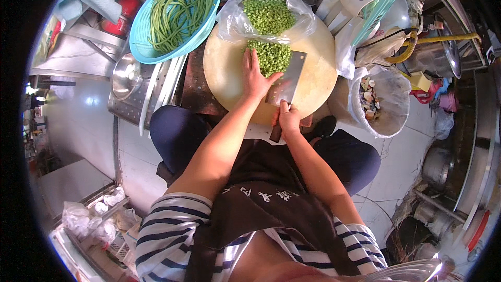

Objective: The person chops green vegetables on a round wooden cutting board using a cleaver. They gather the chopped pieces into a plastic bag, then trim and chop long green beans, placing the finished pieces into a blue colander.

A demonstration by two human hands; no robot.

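A heap of chopped green beans lies on a round chopping board. My left hand rests against the heap's left and near side, fingers spread and thumb pointing right. In my right hand is the handle of a broad cleaver; its blade lies almost flat beside the heap, with small green bits on it. Just beyond the heap, a clear plastic bag sits with its mouth towards me. More chopped beans fill the middle of that bag.
A blue plastic basket of whole long beans stands at the far left. Below it, a steel bowl sits on a perforated metal tray. To the right is a lined waste bin with scraps. A yellow hose runs behind it.
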